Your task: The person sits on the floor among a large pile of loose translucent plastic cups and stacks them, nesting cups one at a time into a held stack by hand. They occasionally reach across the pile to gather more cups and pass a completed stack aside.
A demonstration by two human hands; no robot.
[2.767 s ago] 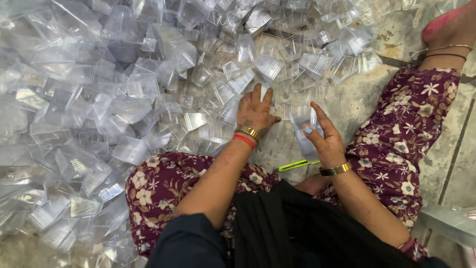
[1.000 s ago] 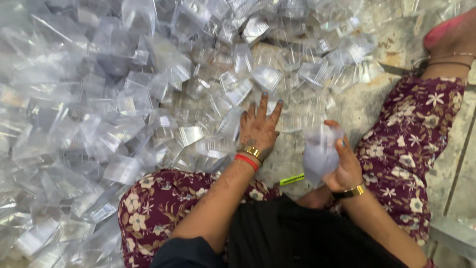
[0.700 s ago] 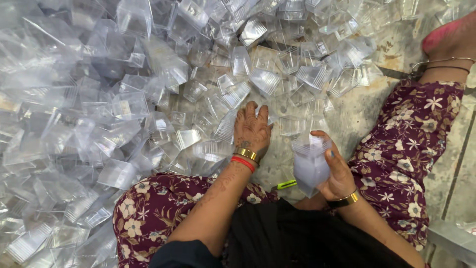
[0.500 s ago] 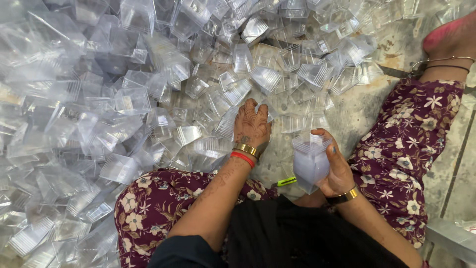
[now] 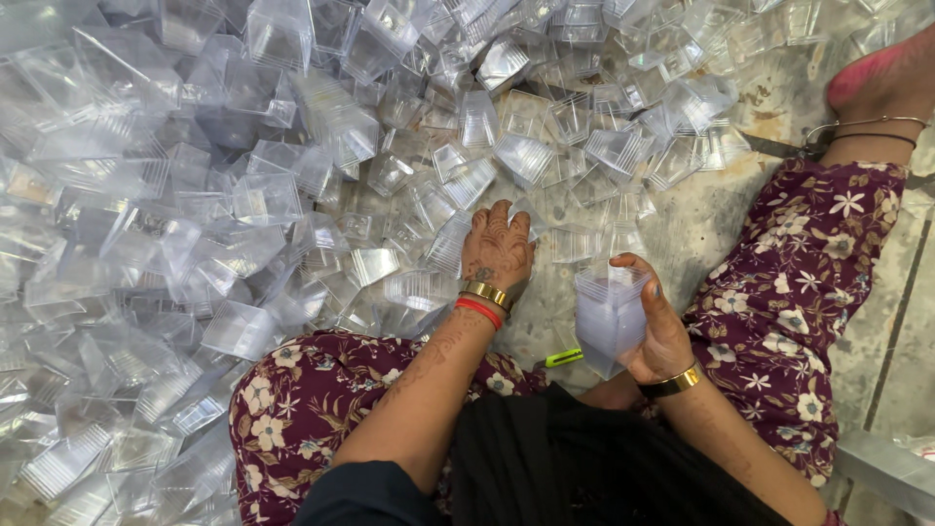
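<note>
I sit on the floor facing a big heap of clear square plastic cups (image 5: 263,195). My left hand (image 5: 497,248), with bangles at the wrist, lies palm down on loose cups at the near edge of the heap, fingers curled over one. Closer to my lap, my right hand (image 5: 657,326) grips a nested stack of clear cups (image 5: 606,317), held upright with its open end up.
My legs in maroon floral trousers (image 5: 779,292) spread to both sides. A small green object (image 5: 563,357) lies on the grey floor (image 5: 701,219) between my knees. My foot (image 5: 877,83) with an anklet is at the upper right. A metal edge (image 5: 891,468) shows at lower right.
My left hand has reached further into the heap and closed over cups. My right hand has turned the stack upright and brought it a little closer to my body.
</note>
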